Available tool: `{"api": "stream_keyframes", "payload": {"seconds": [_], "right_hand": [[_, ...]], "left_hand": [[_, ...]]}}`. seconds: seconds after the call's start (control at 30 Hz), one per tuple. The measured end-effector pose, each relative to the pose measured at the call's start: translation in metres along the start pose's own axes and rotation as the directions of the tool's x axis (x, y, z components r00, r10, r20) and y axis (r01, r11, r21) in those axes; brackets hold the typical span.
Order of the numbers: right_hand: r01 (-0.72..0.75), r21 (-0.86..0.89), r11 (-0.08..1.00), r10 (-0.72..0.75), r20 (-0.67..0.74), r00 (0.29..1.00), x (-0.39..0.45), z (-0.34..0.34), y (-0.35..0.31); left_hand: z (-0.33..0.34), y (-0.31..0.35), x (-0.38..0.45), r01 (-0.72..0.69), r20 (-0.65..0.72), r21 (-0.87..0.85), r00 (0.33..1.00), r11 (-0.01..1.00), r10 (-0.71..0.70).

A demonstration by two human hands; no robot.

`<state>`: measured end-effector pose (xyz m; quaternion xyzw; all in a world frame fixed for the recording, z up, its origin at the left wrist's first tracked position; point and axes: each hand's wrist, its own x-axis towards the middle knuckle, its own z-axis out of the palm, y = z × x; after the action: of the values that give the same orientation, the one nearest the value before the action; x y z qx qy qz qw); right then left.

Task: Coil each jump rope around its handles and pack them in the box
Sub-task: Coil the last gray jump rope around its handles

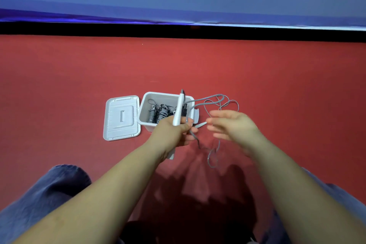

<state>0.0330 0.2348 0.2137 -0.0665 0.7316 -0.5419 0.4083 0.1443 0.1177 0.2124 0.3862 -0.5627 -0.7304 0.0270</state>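
My left hand (174, 132) grips a white jump-rope handle (178, 111) that points up over the white box (143, 109). A second white handle tip (201, 124) sticks out to the right of that hand. The grey rope (215, 101) loops loosely from the handles over the red floor, right of the box and down in front of me. My right hand (231, 125) hovers beside the rope with fingers spread and blurred, holding nothing that I can see. Several coiled grey ropes (160, 114) lie inside the box.
The box's white lid (120, 118) lies flat on the red floor just left of the box. A black strip and a blue wall run across the back. My knees in blue trousers (49, 194) frame the lower corners.
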Motion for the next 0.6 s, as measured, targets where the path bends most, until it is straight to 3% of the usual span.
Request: {"api": "stream_keyframes", "payload": {"seconds": [0.07, 0.13, 0.37, 0.43, 0.47, 0.53, 0.6], "right_hand": [[0.110, -0.469, 0.877, -0.074, 0.095, 0.993, 0.001, 0.003, 0.014], [0.198, -0.687, 0.700, -0.026, 0.252, 0.967, 0.000, 0.006, 0.026], [0.282, -0.799, 0.531, -0.138, 0.246, 0.959, -0.001, 0.006, 0.024], [0.311, -0.772, 0.555, -0.163, 0.265, 0.950, -0.002, 0.007, 0.021], [0.307, -0.707, 0.637, -0.178, 0.252, 0.951, -0.004, 0.009, 0.018], [0.180, -0.408, 0.895, -0.116, 0.177, 0.977, -0.007, 0.011, 0.008], [0.020, 0.023, 1.000, -0.023, 0.151, 0.988, -0.009, 0.009, -0.003]], "left_hand": [[-0.003, 0.003, 0.003, -0.009, -0.041, -0.068, 0.999, 0.998, 0.006], [-0.006, 0.008, 0.003, 0.008, -0.048, -0.154, 0.999, 0.988, -0.015], [-0.013, 0.015, 0.006, 0.100, 0.015, -0.352, 0.995, 0.931, -0.102], [-0.012, 0.014, 0.007, 0.091, 0.030, -0.310, 0.996, 0.946, -0.085], [-0.012, 0.013, 0.007, 0.078, 0.027, -0.242, 0.997, 0.967, -0.073], [-0.009, 0.009, 0.006, 0.040, 0.018, -0.083, 0.999, 0.996, -0.039], [-0.005, 0.005, 0.002, 0.041, 0.036, 0.033, 0.998, 0.999, -0.042]]}}
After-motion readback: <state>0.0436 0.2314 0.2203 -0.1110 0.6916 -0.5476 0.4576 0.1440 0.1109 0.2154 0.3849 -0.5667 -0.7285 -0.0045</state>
